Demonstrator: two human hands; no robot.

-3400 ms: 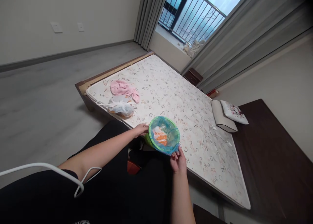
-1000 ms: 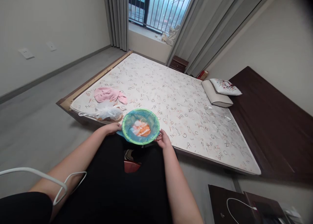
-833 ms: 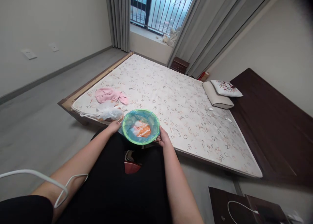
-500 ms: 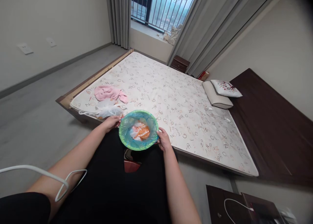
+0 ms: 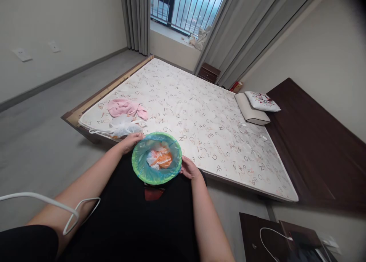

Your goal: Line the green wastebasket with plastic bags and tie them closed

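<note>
Between my hands is a round trash can [image 5: 139, 175] with a green rim, lined with a blue-green plastic bag [image 5: 171, 147]. Crumpled orange and white plastic [image 5: 161, 158] lies at its bottom. My left hand [image 5: 132, 141] grips the rim at the upper left, its fingers partly hidden behind the can. On the opposite side, my right hand [image 5: 190, 168] is closed on the can's right edge. Just beyond my left hand, a translucent white plastic bag [image 5: 122, 125] rests on the mattress beside a pink cloth [image 5: 122, 107].
A bare mattress [image 5: 183, 102] printed with letters fills the middle. Pillows [image 5: 253, 109] lie by the dark headboard [image 5: 303, 151]. A nightstand [image 5: 265, 239] with a white cable stands at lower right. Another white cable [image 5: 37, 195] crosses my left arm. Grey floor [image 5: 51, 140] stretches left.
The trash can has moved slightly left and closer to my body, tilting a little. Both hands keep hold of it. The whole view has shifted slightly.
</note>
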